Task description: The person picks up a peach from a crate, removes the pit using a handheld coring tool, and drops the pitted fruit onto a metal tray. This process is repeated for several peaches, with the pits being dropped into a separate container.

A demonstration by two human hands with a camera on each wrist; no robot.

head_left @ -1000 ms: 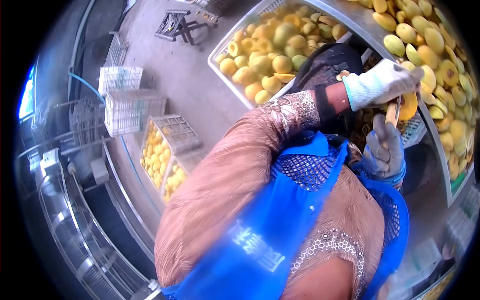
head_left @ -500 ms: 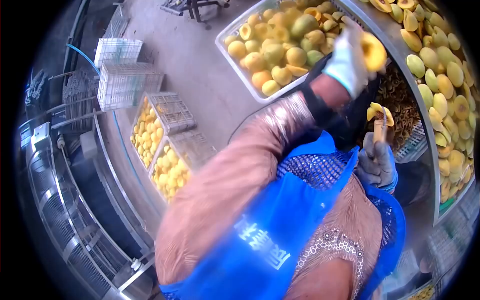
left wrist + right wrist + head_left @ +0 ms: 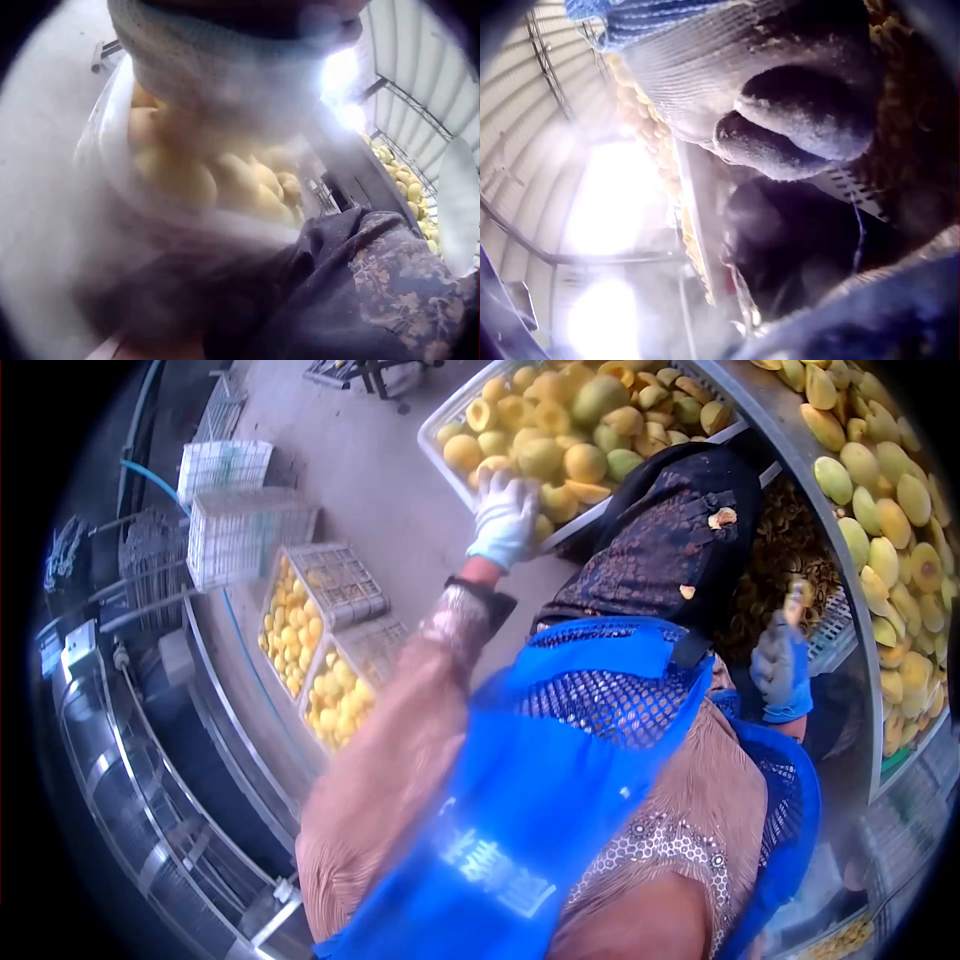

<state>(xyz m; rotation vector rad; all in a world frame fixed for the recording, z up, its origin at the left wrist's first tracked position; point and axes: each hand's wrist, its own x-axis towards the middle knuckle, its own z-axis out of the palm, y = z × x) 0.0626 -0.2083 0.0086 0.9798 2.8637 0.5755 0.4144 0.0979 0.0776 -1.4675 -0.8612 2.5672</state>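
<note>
My left hand (image 3: 503,520), in a white glove, reaches over the near left edge of a white plastic crate (image 3: 437,460). Its fingers are extended over the yellow peach halves (image 3: 545,458) inside. In the left wrist view the glove (image 3: 217,82) hangs blurred above the peaches (image 3: 176,176). My right hand (image 3: 780,665), in a grey glove with a blue cuff, grips a short wooden-handled tool (image 3: 795,610) upright. The tool's tip stands over a heap of brown pits and scraps (image 3: 770,550). Curled fingers (image 3: 802,112) fill the right wrist view, where the tool is hidden.
A metal-edged table (image 3: 815,470) piled with peach halves (image 3: 890,520) runs along the right. Patterned trousers (image 3: 660,530) with scraps on them lie between crate and pits. White crates (image 3: 250,535) and fruit-filled crates (image 3: 335,610) stand on the floor at left, near metal machinery (image 3: 130,760).
The left hand has swung left from the right hand to the crate; the peach half it carried is no longer seen in it. The peach piece on the right hand's tool is gone.
</note>
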